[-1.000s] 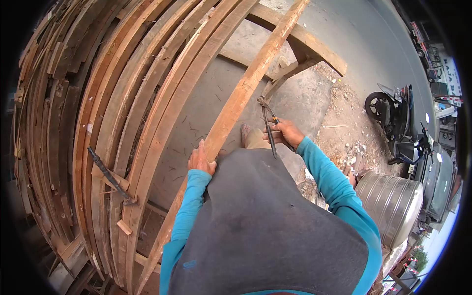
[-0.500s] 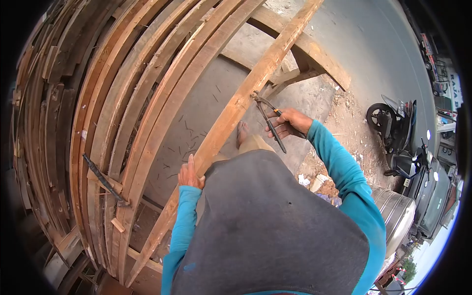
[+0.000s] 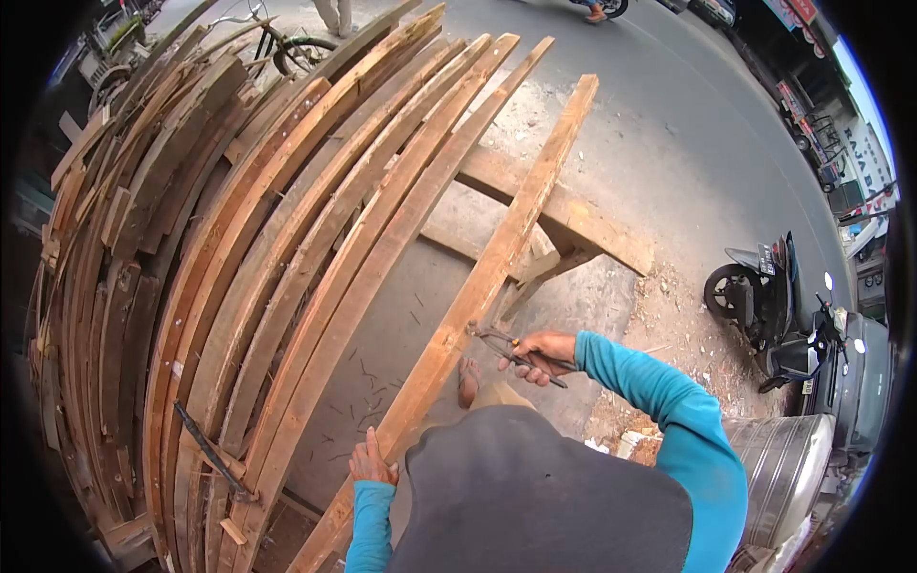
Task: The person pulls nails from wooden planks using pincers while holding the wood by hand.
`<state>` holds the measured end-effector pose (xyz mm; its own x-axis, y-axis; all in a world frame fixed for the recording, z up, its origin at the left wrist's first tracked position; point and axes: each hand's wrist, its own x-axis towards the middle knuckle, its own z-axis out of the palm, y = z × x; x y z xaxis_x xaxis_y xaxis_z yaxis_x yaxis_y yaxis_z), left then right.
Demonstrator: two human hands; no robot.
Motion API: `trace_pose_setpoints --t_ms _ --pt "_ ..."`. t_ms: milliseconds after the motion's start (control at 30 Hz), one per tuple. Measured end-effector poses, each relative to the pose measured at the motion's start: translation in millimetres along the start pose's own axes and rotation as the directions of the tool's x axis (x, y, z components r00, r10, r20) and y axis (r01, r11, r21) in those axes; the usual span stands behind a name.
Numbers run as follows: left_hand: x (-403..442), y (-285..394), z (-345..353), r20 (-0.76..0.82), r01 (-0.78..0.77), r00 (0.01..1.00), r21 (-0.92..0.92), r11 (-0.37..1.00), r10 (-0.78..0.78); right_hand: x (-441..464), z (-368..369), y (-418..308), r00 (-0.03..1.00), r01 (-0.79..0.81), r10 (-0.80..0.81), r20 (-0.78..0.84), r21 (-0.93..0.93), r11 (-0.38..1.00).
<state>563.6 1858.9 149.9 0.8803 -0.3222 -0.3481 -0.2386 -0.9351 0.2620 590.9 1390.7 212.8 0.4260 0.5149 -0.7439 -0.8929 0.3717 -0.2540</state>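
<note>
My right hand (image 3: 543,357) grips a pair of pincers (image 3: 495,336) by its handles, and the jaws meet the upper face of a long wooden beam (image 3: 457,329). Whether a nail sits in the jaws is too small to tell. Lower down the same beam, my left hand (image 3: 372,462) is closed over its edge. Under its upper part a wooden trestle (image 3: 600,231) supports the beam. On the lumber to the left lies a hammer (image 3: 212,451) with a dark handle.
Stacked lumber (image 3: 239,277) fills the left side. Loose nails (image 3: 368,387) are scattered on the concrete below. To the right stand a parked motorcycle (image 3: 750,296) and a ribbed metal drum (image 3: 778,473). A road (image 3: 688,124) runs beyond, and a bicycle (image 3: 287,48) stands behind the pile.
The head view has tilted up, showing more road and the beam's far end. The pincers' handles, spread apart before, are now closer together in my right hand. My left hand remains on the beam.
</note>
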Motion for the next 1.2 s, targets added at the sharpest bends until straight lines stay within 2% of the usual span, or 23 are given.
trace_pose_setpoints --t_ms 67,100,200,300,400,433,467,500,533,600,633,667,700,733,767,900,1000,1200 --pt "-9 -6 9 0.003 0.009 1.000 0.017 1.000 -0.009 5 19 19 0.999 -0.034 0.036 -0.023 0.096 0.995" --pt "-9 -9 15 0.015 0.027 1.000 0.012 1.000 -0.027 8 34 28 0.994 0.007 0.001 -0.111 0.076 0.997" --pt "-6 -14 14 0.046 0.033 0.998 -0.015 0.999 -0.033 26 52 51 0.987 0.056 -0.036 -0.157 0.126 0.990" --pt "-3 -23 8 0.071 0.020 0.997 -0.051 0.999 -0.016 65 97 79 0.846 0.282 -0.243 -0.475 0.012 0.959" --pt "-2 -24 3 0.130 0.029 0.991 -0.080 0.996 -0.018 130 99 120 0.713 0.526 -0.442 -0.545 -0.001 0.850" --pt "-2 -26 5 0.120 0.015 0.993 -0.096 0.995 -0.003 149 93 130 0.647 0.558 -0.509 -0.568 -0.102 0.823" --pt "0 -29 6 0.110 0.000 0.994 -0.111 0.994 0.012 170 83 145 0.529 0.540 -0.616 -0.584 -0.328 0.775" --pt "1 -32 5 0.105 -0.001 0.994 -0.107 0.994 0.012 196 67 166 0.353 0.439 -0.765 -0.539 -0.626 0.644" --pt "4 -33 5 0.119 -0.003 0.993 -0.134 0.991 0.019 216 55 190 0.215 0.312 -0.860 -0.463 -0.802 0.510" --pt "8 -37 7 0.139 -0.003 0.990 -0.173 0.985 0.028 192 59 209 0.321 0.256 -0.871 -0.372 -0.851 0.458" --pt "10 -38 7 0.157 0.000 0.987 -0.180 0.984 0.029 154 88 188 0.504 0.323 -0.730 -0.461 -0.684 0.654" --pt "12 -41 11 0.156 -0.003 0.987 -0.190 0.982 0.034 115 117 167 0.655 0.303 -0.545 -0.523 -0.478 0.824" --pt "11 -35 5 0.139 0.002 0.990 -0.186 0.983 0.024 106 106 164 0.725 0.345 -0.504 -0.470 -0.385 0.856" --pt "10 -31 -5 0.141 -0.006 0.989 -0.200 0.980 0.035 90 106 154 0.734 0.346 -0.465 -0.496 -0.317 0.883" --pt "10 -33 -2 0.136 -0.014 0.990 -0.177 0.984 0.039 80 100 147 0.779 0.395 -0.423 -0.463 -0.163 0.904" --pt "11 -30 2 0.131 0.000 0.991 -0.175 0.985 0.023 46 69 121 0.804 0.309 -0.347 -0.483 -0.159 0.938" --pt "4 -22 -1 0.106 0.011 0.994 -0.141 0.990 0.004 29 56 102 0.853 0.235 -0.326 -0.408 -0.257 0.937" --pt "0 -11 1 0.092 0.048 0.995 -0.074 0.996 -0.041 20 32 66 0.915 0.173 -0.262 -0.306 -0.289 0.942"
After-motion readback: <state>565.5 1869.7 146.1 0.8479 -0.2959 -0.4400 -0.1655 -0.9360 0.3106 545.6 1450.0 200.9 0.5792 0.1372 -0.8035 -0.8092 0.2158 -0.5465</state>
